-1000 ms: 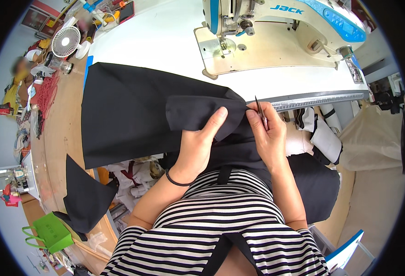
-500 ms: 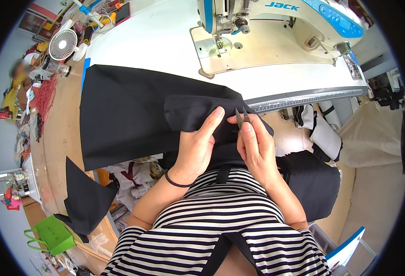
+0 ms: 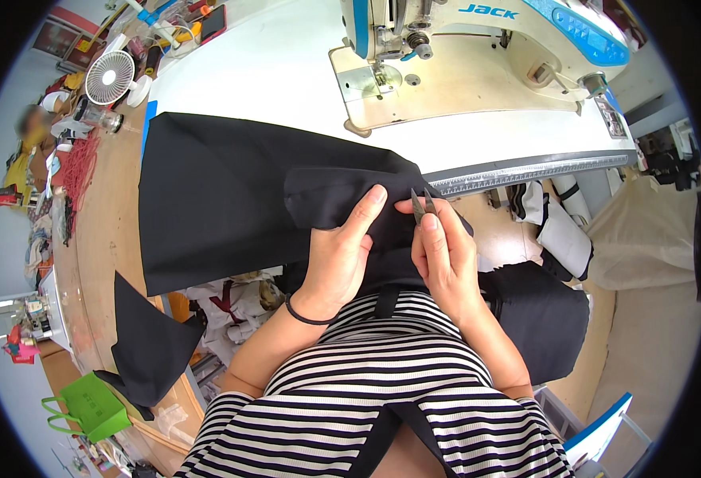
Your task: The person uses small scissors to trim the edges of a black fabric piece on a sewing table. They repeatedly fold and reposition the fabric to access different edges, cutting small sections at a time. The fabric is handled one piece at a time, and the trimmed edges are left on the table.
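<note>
A large piece of black fabric [image 3: 223,191] lies over the front of the white table and hangs toward my lap. My left hand [image 3: 341,255] grips its near edge, thumb on top and the other fingers hidden beneath the cloth. On the fabric, beside that thumb, shows a smoother black patch [image 3: 318,195]. In my right hand [image 3: 444,255] is a small pair of thread snips [image 3: 420,207], pinched between thumb and fingers, its two pointed blades apart and pointing away from me. The blades are above the fabric's right end; whether they touch it I cannot tell.
Beyond the fabric stands a white and blue sewing machine [image 3: 454,72] on the white table [image 3: 255,64]. A ruler strip [image 3: 525,171] runs along the table's front edge. Folded black cloth [image 3: 537,319] lies to my right. Leftward are a black scrap [image 3: 155,346], a green bag [image 3: 91,406] and a fan [image 3: 110,77].
Hardly anything differs. The snips and my right hand have shifted very slightly to the right; my left hand and the fabric stay almost in place.
</note>
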Available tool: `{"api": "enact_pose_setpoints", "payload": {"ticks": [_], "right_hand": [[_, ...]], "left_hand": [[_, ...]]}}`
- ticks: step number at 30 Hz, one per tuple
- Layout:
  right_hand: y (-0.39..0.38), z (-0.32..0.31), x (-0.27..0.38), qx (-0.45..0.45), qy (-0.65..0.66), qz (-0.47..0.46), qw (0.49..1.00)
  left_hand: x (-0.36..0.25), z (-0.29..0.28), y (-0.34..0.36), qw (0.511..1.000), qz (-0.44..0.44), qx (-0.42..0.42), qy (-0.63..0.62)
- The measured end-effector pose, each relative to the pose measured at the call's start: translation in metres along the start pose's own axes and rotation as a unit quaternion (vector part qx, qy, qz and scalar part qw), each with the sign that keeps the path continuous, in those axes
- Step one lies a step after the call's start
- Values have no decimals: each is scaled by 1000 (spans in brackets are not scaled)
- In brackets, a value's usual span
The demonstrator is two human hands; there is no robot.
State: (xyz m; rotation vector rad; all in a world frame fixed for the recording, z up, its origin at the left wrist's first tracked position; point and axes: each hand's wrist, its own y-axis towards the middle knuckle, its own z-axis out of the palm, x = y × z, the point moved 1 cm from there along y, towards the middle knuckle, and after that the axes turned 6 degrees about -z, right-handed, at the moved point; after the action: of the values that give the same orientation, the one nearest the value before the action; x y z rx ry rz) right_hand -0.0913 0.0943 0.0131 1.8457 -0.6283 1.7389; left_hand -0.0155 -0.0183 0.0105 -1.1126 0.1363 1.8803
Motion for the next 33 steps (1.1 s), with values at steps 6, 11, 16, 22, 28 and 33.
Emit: {"api": "enact_pose_setpoints", "payload": {"ticks": [6, 11, 16, 22, 28, 33], "right_hand": [[0, -1, 4, 9, -19, 18, 1000], [1, -1, 3, -2, -26, 19, 999], [3, -1, -2, -2, -5, 12, 1000], [3, -2, 4, 7, -45, 14, 999], [3, 0, 4, 5, -44, 14, 999], [3, 4, -3, -19, -8, -11, 1000]], "left_hand": [[1, 0, 0, 1000, 8, 9, -2], [2, 0, -1, 1000, 6, 11, 21], [1, -1, -1, 1000, -27, -1, 4], [0, 1, 0, 1000, 4, 17, -4], [0, 1, -1, 999, 19, 23, 12], [1, 1, -2, 1000, 8, 21, 5]]}}
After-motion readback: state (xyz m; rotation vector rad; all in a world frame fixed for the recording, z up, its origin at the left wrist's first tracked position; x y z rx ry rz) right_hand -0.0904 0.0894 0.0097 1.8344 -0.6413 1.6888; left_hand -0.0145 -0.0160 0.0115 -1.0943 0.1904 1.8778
